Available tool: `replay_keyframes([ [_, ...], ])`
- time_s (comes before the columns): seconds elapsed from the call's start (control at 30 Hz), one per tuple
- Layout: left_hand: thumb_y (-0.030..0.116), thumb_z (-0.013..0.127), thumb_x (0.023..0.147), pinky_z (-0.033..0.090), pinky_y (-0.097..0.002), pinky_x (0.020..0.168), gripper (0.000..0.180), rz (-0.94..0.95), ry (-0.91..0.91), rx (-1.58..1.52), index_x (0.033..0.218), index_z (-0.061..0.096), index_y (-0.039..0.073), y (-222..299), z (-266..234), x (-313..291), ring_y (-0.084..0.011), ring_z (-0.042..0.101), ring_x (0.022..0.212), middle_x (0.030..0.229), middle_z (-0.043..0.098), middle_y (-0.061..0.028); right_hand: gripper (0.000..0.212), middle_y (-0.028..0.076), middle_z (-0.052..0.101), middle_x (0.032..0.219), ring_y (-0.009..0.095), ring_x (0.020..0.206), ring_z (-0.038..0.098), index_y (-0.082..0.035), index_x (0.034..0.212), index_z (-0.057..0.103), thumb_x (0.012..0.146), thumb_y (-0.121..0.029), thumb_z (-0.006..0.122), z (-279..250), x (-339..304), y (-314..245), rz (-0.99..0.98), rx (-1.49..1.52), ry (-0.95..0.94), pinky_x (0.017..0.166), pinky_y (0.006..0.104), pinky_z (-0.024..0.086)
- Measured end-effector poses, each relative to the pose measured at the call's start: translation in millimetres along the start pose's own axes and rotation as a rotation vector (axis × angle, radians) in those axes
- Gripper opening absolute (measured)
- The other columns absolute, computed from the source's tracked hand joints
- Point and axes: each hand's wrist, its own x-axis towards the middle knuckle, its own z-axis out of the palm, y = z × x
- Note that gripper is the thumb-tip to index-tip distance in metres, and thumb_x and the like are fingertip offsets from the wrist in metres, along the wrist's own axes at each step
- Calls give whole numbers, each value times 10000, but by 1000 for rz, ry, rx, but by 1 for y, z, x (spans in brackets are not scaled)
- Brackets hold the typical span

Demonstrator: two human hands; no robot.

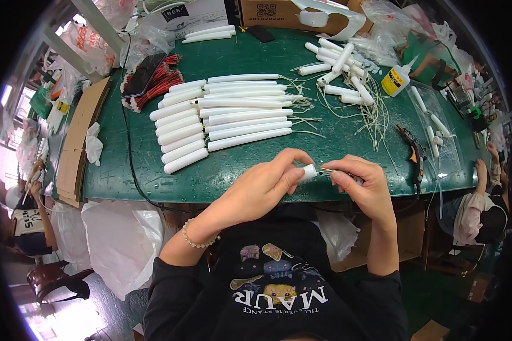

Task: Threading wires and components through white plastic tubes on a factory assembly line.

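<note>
Over the near edge of the table, my left hand (pixel 270 181) is closed around a short white tube (pixel 309 172); only its end shows past the fingers. Thin pale wires (pixel 323 169) come out of that end. My right hand (pixel 363 181) pinches these wires between thumb and fingers, close beside the tube. Something greyish shows in the right palm, too hidden to name. Beyond my hands lie rows of white tubes (pixel 247 128), several with thin wires trailing from their right ends.
A loose pile of white tubes with wires (pixel 352 85) lies at the back right, beside a glue bottle (pixel 396 79). A hot glue gun (pixel 413 156) rests at the right. Red wires (pixel 165 77) lie under a phone (pixel 144 75). Other people sit at both sides.
</note>
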Motion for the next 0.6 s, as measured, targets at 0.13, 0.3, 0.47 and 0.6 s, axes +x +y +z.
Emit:
replay_keyframes([
  [0.13, 185, 465, 949, 425, -270, 587, 251, 166, 153, 71, 1129, 538, 27, -7, 6, 0, -124, 523, 637, 779, 586, -48, 183, 37, 570, 723, 74, 600, 521, 18, 991, 670, 838, -22, 578, 1, 0, -1, -1, 16, 0, 535, 208, 407],
  [0.3, 190, 493, 936, 427, -277, 604, 238, 33, -2, 54, 1099, 535, 21, 1, -1, 4, -139, 534, 655, 764, 592, -56, 199, 20, 597, 738, 52, 612, 525, 9, 1033, 647, 856, -42, 569, 3, -2, -4, 85, 129, 36, 552, 187, 417],
  [0.47, 174, 484, 938, 437, -284, 610, 243, 139, 113, 56, 1101, 557, 10, -3, 6, 2, -151, 545, 655, 756, 591, -75, 168, 18, 607, 736, 48, 619, 534, 10, 997, 645, 850, -41, 582, 4, -1, -5, 73, 148, 40, 560, 183, 428],
  [0.6, 173, 520, 923, 447, -297, 639, 246, 223, 117, 124, 1102, 550, 9, -7, 3, 4, -160, 563, 690, 775, 604, -82, 141, 21, 614, 741, 52, 619, 541, 11, 959, 653, 838, -37, 599, 4, -1, -6, 41, 99, 17, 554, 188, 431],
])
